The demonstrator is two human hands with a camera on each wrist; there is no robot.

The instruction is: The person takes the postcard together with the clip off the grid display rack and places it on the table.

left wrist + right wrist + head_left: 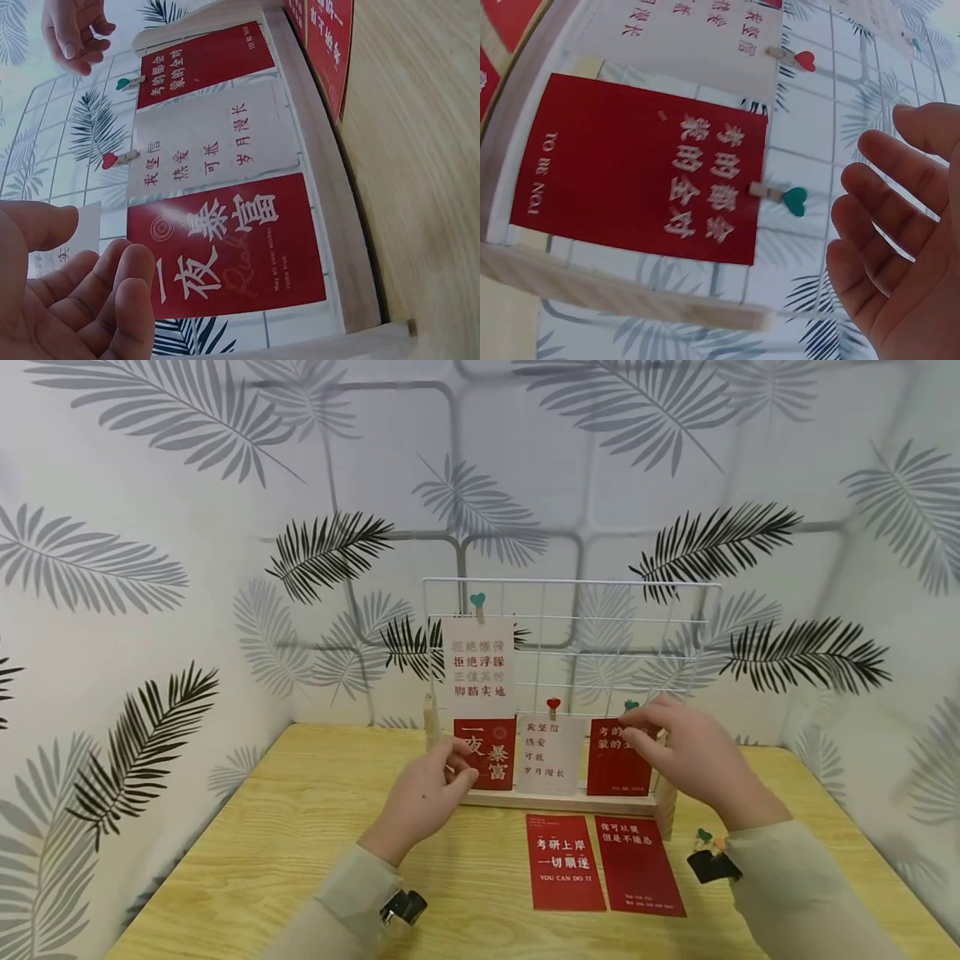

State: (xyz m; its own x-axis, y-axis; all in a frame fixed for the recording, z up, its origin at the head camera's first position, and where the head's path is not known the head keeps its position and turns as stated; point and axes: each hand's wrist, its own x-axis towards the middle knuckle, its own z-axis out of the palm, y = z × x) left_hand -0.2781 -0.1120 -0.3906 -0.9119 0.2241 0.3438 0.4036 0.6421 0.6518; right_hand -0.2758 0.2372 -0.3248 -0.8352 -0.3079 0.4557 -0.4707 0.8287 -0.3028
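Note:
A white wire grid rack on a wooden base holds several cards. My left hand is beside the lower left red card, overlapping its edge in the head view; its fingers are loosely bent with nothing between them. At the right end, a red card hangs from a teal heart clothespin. Just off that clothespin, my right hand has relaxed, parted fingers and holds nothing. Between the two red cards hangs a white card with a red heart clothespin.
Higher on the left, another white card hangs from a teal heart clothespin. Two red cards, one on the left and one on the right, lie before the rack on the wooden table. Small clothespins lie near my right wrist.

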